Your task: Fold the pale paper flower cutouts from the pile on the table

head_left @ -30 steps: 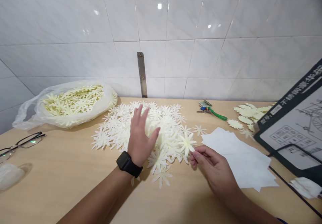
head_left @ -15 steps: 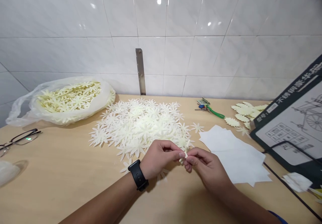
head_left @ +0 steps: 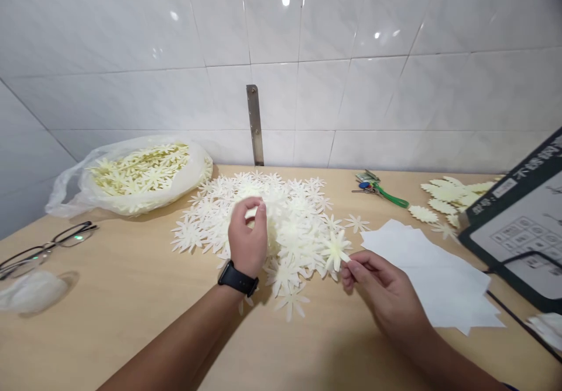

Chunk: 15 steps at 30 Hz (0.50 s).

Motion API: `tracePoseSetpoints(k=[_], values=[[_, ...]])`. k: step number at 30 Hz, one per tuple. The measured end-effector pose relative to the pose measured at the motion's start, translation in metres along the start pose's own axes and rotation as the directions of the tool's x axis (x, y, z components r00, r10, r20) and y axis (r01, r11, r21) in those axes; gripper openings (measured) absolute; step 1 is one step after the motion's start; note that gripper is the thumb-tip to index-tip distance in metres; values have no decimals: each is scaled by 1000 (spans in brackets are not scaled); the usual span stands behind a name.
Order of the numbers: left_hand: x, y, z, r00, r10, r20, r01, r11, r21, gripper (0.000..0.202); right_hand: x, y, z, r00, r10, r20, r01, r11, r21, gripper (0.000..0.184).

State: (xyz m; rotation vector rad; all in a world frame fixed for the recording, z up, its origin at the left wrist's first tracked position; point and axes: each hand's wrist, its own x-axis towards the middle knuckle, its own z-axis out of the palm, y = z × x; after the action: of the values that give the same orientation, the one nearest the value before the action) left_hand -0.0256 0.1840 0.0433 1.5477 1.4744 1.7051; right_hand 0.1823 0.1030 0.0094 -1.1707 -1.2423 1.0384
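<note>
My right hand (head_left: 377, 283) pinches one petal of a pale yellow flower cutout (head_left: 336, 249), which spreads out to the left of the fingertips. My left hand (head_left: 248, 236), with a black watch on its wrist, is over the pile of white flower cutouts (head_left: 215, 192). Its thumb and fingers are curled together at the tips; what they hold, if anything, cannot be made out. Below the pile a single flower cutout (head_left: 293, 302) lies on the tabletop.
A plastic bag (head_left: 199, 171) of yellowish flower cutouts stands at the back left. Glasses (head_left: 55, 243) lie at the left. To the right are keys with a green strap (head_left: 389, 196), white jagged-edged sheets (head_left: 439, 280), leaf-shaped cutouts (head_left: 450, 189) and a printed box (head_left: 527, 209).
My hands have parted: the left has moved up and left over the pile, the right slightly right with the flower cutout, now spread open. The view has shifted a little.
</note>
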Motion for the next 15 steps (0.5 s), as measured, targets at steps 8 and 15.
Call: tracePoseSetpoints(k=[8, 15], values=[[-24, 16, 6, 827, 326, 458, -387, 921, 43, 16, 2, 0, 2, 1000, 19, 13, -20, 999, 25, 28], [-50, 34, 18, 654, -230, 721, 416, 905, -89, 8, -3, -6, 2, 995, -20, 95, 23, 999, -32, 26]])
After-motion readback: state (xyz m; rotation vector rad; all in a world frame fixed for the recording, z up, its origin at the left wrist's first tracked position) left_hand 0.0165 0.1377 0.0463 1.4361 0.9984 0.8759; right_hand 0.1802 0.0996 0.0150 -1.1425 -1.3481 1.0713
